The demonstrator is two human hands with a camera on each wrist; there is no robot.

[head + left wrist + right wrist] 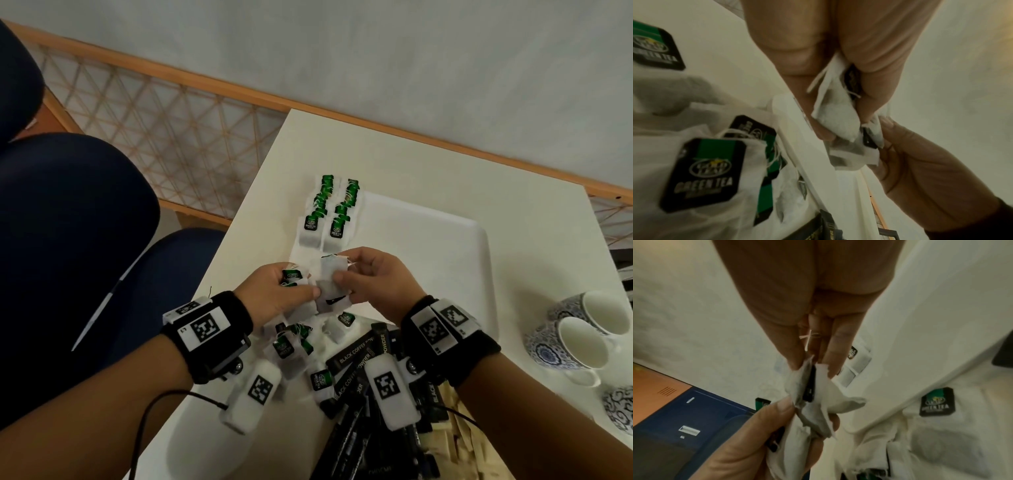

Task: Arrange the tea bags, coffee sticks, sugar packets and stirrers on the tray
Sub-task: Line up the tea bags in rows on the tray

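**What everything looks made of**

The white tea bags (334,286) look like thin, soft paper with a slightly fuzzy, matt skin, and their edges are crinkled. Each one has a thin white thread and a small green-and-black card tag (704,174) that looks smooth with a little shine. The long black coffee sticks (356,356) look like smooth, shiny wrapping. The white rectangular tray (476,260) looks like smooth matt plastic. The pale table (394,161) is smooth and dull. The blue-patterned white cups (579,342) look like glossy china. The black wrist bands (479,356) look like soft cloth.
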